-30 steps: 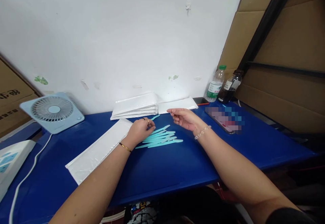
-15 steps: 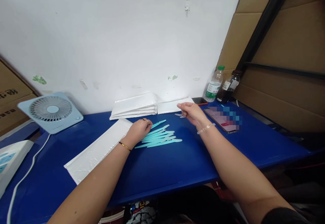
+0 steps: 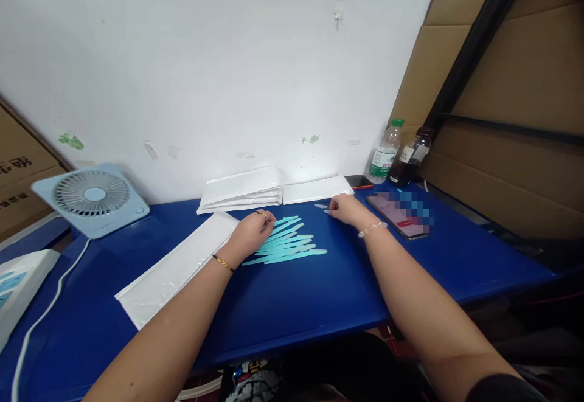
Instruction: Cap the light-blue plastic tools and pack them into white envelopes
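Note:
Several slim turquoise sticks (image 3: 285, 245), some with pale covers at their right ends, lie fanned out on the blue table (image 3: 292, 304). My left hand (image 3: 256, 232) is closed at their upper left; whether it pinches one is hidden. To the right, my right hand (image 3: 344, 209) has its fingers pinched together at small translucent pieces (image 3: 320, 206) lying on the table; its fingertips are on one of them. A white padded envelope (image 3: 177, 268) lies beside and partly behind my left forearm.
White envelopes (image 3: 244, 189) are stacked by the wall, with another (image 3: 314, 190) to their right. A fan (image 3: 93, 198) and power strip (image 3: 27, 274) are at left. Two phones (image 3: 396, 214) and two bottles (image 3: 384, 155) stand or lie at right.
My right hand has moved down from above the envelope's edge to the small translucent pieces. My left hand has shifted slightly, and the top turquoise stick lies uncovered beside it.

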Demonstrator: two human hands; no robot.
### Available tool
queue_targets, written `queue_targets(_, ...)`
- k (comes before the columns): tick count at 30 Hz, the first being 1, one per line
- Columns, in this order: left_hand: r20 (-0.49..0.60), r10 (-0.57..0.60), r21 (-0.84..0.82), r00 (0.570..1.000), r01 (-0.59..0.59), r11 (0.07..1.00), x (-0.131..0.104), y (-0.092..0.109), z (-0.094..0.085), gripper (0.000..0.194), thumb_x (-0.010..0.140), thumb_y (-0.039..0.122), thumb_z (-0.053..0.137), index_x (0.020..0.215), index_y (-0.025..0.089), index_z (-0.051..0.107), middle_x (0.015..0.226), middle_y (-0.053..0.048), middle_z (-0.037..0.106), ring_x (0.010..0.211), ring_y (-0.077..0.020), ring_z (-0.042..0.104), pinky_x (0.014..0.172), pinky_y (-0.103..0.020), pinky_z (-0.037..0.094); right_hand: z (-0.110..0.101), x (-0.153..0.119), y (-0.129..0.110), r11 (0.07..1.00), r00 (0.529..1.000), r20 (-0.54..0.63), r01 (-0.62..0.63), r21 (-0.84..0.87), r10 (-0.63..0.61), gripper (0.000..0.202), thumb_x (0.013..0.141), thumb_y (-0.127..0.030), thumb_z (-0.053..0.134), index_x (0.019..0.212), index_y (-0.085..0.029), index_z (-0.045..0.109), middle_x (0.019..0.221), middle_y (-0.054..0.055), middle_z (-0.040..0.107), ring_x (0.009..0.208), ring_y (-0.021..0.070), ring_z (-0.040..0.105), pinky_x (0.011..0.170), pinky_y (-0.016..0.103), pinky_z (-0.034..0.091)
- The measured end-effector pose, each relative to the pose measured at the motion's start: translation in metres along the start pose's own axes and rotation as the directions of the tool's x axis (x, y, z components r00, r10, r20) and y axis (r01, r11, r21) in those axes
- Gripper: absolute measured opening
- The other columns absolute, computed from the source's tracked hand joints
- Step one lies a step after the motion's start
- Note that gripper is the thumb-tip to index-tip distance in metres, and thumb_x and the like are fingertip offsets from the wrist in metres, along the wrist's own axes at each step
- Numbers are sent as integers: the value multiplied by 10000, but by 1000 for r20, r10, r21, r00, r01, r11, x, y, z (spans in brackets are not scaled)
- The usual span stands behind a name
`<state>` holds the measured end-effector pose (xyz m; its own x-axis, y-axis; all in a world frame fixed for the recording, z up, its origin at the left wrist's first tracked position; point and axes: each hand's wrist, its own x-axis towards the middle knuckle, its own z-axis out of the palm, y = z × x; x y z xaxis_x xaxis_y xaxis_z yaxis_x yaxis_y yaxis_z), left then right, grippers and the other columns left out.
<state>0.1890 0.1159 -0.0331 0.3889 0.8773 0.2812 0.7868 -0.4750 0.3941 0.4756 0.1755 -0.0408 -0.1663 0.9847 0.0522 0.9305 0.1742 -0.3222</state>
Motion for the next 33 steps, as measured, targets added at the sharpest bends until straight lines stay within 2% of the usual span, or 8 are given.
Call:
queue_targets(4,4,-31,-88,1000,31,996,0,0,2,207,850,294,401,841,197,583,755,-13,616,704,-161,567,625,-262,413,-1,-3,-7,993,999,33,6,120,-10,127,677,-81,629,781,-146,661,767,55,676,674,146,586,579,215,398)
queue_targets(7,25,-74,-160,997,77,984,0,0,4,197,848,318,407,840,203,567,679,20,595,622,-139,543,574,-246,386,-1,-7,-19,924,997,-9,80,374,-82,110,725,-126,587,818,-158,636,723,22,648,611,120,559,559,211,400)
queue_targets(10,51,-113,-271,992,123,955,1,-1,6,171,849,323,412,850,204,536,692,25,622,631,-131,566,577,-233,398,0,-10,-32,719,993,-48,114,685,-112,66,757,-194,564,818,-176,584,703,-9,621,532,87,522,486,195,373)
queue_targets(12,69,-131,-352,989,147,924,1,-1,7,158,855,319,408,882,204,514,719,22,641,625,-122,577,582,-227,413,1,-11,-39,569,992,-40,101,816,-119,87,737,-217,594,805,-179,557,703,-12,629,510,78,520,455,187,356)
queue_targets(17,19,-136,-443,991,130,887,3,-2,7,180,853,341,440,920,201,531,716,16,615,583,-103,510,551,-216,395,3,-13,-47,213,994,38,-16,977,-99,183,675,-250,696,747,-165,551,721,8,659,573,86,577,482,183,392)
queue_targets(20,-23,-138,-493,990,109,863,5,-3,6,211,810,360,522,920,183,560,760,-5,604,662,-116,529,623,-234,431,4,-15,-49,80,993,89,-83,993,-74,197,653,-244,730,744,-162,576,652,-13,635,522,71,544,473,183,395)
queue_targets(23,-35,-139,-484,990,105,869,6,-5,7,230,774,364,575,904,174,578,783,-17,596,710,-132,541,668,-256,447,6,-16,-53,43,992,108,-106,993,-67,185,659,-242,728,739,-165,580,633,3,647,520,86,558,477,194,409)
queue_targets(33,-62,-111,-401,992,77,913,5,-5,8,189,780,356,573,880,196,582,802,-1,601,766,-142,554,729,-265,445,7,-19,-60,63,991,100,-95,994,-83,179,664,-230,715,742,-163,568,655,21,672,531,93,582,485,191,417)
